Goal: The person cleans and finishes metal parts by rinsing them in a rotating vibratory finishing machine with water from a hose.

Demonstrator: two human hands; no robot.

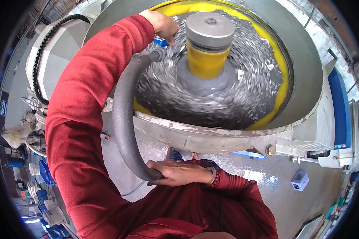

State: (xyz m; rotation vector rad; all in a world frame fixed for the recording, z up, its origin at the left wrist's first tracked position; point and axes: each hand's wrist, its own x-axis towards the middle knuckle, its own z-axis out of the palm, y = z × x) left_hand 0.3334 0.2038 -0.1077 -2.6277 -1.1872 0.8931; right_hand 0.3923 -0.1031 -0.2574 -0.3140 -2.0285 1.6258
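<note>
A large round tub (227,141) with a yellow lining (281,59) is in front of me, full of small silvery and dark pieces (243,95) blurred by motion. A yellow post with a grey metal cap (210,28) rises from its middle. My left hand (163,26) reaches over the far left of the tub, its fingers closed on a small blue piece (160,42) mostly hidden beneath them. A thick grey curved tube (125,107) runs from beside that blue piece down over the rim. My right hand (181,173) is wrapped round its lower end, close to my body.
A white machine housing with a black ribbed hose (36,63) stands left of the tub. A blue panel (340,107) is at the right. A pale box (300,180) rests on the wet floor. Bins and stacked containers (48,171) line the left side.
</note>
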